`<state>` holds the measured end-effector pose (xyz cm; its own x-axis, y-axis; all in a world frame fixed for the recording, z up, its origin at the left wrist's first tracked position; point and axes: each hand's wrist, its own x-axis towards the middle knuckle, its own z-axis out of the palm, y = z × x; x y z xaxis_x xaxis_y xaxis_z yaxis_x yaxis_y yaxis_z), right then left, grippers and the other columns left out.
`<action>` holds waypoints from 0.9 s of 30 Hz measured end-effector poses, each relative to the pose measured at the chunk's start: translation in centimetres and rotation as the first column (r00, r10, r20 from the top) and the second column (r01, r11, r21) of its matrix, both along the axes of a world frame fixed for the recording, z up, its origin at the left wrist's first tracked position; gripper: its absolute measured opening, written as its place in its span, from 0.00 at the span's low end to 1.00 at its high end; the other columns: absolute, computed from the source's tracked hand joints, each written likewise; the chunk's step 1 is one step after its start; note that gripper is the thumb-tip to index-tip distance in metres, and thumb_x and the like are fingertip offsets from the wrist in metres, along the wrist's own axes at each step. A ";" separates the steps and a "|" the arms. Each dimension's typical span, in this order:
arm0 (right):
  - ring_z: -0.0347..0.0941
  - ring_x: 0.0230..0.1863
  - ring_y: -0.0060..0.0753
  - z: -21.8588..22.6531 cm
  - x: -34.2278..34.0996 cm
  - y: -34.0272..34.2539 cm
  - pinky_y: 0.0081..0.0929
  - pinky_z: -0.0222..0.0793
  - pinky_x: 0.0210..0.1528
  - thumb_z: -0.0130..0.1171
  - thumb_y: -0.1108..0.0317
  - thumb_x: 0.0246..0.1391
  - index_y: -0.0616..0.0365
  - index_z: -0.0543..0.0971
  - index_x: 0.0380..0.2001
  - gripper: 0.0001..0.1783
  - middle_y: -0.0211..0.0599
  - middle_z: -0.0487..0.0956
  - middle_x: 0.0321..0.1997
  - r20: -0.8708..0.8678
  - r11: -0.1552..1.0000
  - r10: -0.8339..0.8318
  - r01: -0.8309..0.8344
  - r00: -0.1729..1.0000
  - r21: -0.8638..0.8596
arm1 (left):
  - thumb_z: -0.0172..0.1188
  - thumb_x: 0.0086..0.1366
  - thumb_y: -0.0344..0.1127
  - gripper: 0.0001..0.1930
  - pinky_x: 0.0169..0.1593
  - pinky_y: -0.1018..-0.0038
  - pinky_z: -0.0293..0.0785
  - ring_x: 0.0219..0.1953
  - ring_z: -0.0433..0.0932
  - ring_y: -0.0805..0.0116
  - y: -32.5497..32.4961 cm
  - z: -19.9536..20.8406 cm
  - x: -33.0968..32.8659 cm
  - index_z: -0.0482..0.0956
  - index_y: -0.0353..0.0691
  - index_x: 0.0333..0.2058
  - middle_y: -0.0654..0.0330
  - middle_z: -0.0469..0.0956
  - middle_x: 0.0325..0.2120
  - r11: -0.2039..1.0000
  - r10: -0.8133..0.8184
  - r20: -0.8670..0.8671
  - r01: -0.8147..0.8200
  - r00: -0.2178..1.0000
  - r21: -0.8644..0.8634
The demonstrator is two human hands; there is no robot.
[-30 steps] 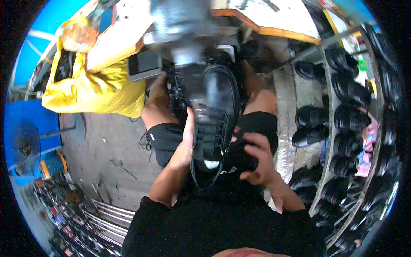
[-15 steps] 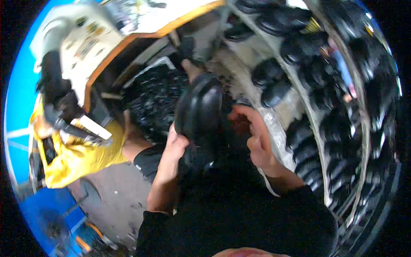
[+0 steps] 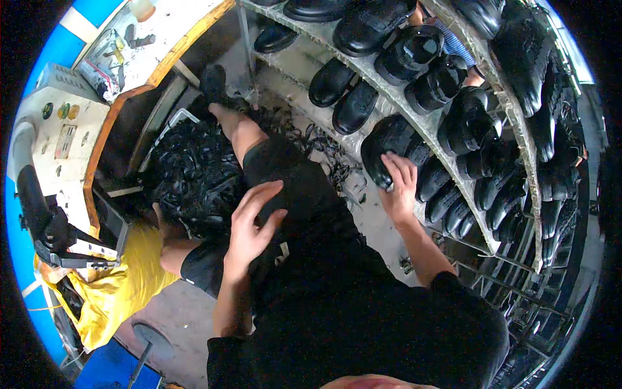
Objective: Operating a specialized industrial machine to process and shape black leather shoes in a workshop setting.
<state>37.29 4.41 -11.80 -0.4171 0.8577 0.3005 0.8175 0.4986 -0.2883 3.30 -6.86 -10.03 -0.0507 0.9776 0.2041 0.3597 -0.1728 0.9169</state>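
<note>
A black shoe [image 3: 383, 144] stands at the near edge of the rack's lower shelf, on my right. My right hand [image 3: 400, 185] is on its near end, with the fingers bent over the glossy surface; the thumb side is partly hidden. Over my lap, my left hand [image 3: 254, 223] hangs in the air, fingers apart and curved, holding nothing. Between my bare legs lies a heap of black rubbery strips [image 3: 188, 175], left of my right knee. Two more black shoes [image 3: 356, 107] sit on the shelf just beyond the one I touch.
Sloping metal shelves [image 3: 414, 111] crowded with black shoes fill the right side. A person's striped sleeve [image 3: 451, 42] shows behind them. At left are a wooden-edged worktable [image 3: 170, 63], a machine with a dark arm [image 3: 39, 214] and a yellow sack [image 3: 123, 285]. Black scraps litter the floor.
The black shoe has gone from between my hands over my lap to the rack at right. My left hand has let go of it. The view has swung rightward.
</note>
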 end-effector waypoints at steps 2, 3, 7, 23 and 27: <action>0.64 0.63 0.51 -4.6 2.5 2.1 0.43 0.62 0.66 0.63 0.82 0.33 0.48 0.75 0.60 0.43 0.38 0.71 0.64 0.039 0.990 -0.036 0.030 0.999 0.136 | 0.66 0.55 0.21 0.22 0.58 0.65 0.73 0.54 0.78 0.54 -0.9 -0.6 -0.3 0.79 0.35 0.50 0.51 0.79 0.51 0.997 0.060 0.007 -0.060 0.998 -0.041; 0.63 0.65 0.51 -6.1 2.9 3.3 0.43 0.61 0.67 0.62 0.83 0.33 0.47 0.75 0.60 0.43 0.39 0.69 0.66 0.047 0.986 -0.099 0.092 0.994 0.139 | 0.66 0.56 0.21 0.21 0.58 0.66 0.73 0.53 0.79 0.55 -1.2 -0.8 -0.3 0.79 0.36 0.50 0.51 0.80 0.49 0.996 0.073 0.010 -0.072 0.997 -0.048; 0.57 0.69 0.54 -10.0 3.6 5.9 0.45 0.59 0.69 0.66 0.79 0.37 0.43 0.70 0.65 0.46 0.43 0.62 0.71 0.109 0.982 -0.191 0.191 0.975 0.014 | 0.65 0.57 0.22 0.21 0.57 0.66 0.73 0.52 0.79 0.55 -2.3 -1.4 -0.3 0.79 0.36 0.51 0.51 0.80 0.49 0.988 0.100 0.047 -0.093 0.994 -0.127; 0.70 0.50 0.56 7.5 -0.9 -1.4 0.45 0.66 0.57 0.66 0.69 0.50 0.64 0.73 0.54 0.27 0.52 0.75 0.47 0.087 0.985 -0.126 0.114 0.988 0.133 | 0.62 0.61 0.20 0.22 0.58 0.69 0.74 0.53 0.79 0.62 -2.1 -2.9 -0.9 0.76 0.36 0.55 0.54 0.77 0.53 0.974 0.151 0.348 -0.079 0.925 -0.213; 0.71 0.50 0.49 12.3 -4.8 -2.4 0.43 0.66 0.58 0.60 0.67 0.48 0.67 0.72 0.55 0.29 0.50 0.75 0.48 -0.306 0.966 0.250 -0.256 0.919 0.023 | 0.64 0.62 0.21 0.37 0.63 0.69 0.68 0.65 0.68 0.63 -2.1 -3.4 -2.7 0.59 0.42 0.69 0.55 0.65 0.66 0.948 0.305 0.601 -0.173 0.739 -0.267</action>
<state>32.45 2.05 0.55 -0.5122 0.7417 0.4330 0.5366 0.6700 -0.5130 0.60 -8.97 -13.47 -0.3401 0.9302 -0.1383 -0.3018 0.0313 0.9528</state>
